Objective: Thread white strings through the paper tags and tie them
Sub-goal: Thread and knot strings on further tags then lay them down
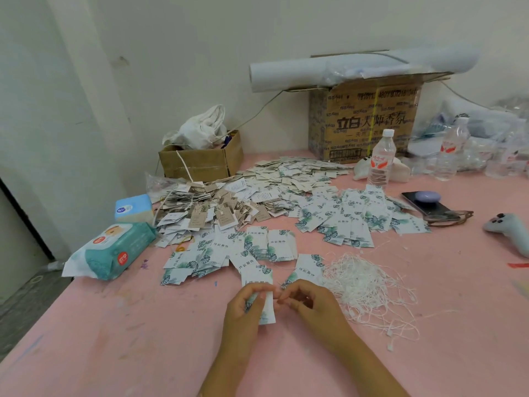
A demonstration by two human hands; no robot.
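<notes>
My left hand [247, 306] grips a white paper tag [268, 309] with a green leaf print, held upright over the pink table [143, 339]. My right hand [309, 300] pinches at the tag's top edge with thumb and fingertips; the string between them is too thin to make out. A tangled heap of white strings [369, 285] lies just right of my right hand. Loose leaf-print tags [252, 247] are spread in front of my hands, and more tags [352, 219] lie further back. A pile of threaded brown tags [206, 207] sits at the back left.
A wet-wipe pack [111, 250] and a blue box [133, 207] lie at the left. Behind stand a small open carton [200, 161], a large cardboard box [369, 121] and water bottles [380, 159]. A phone [429, 203], glasses and a grey controller [509, 230] rest at the right.
</notes>
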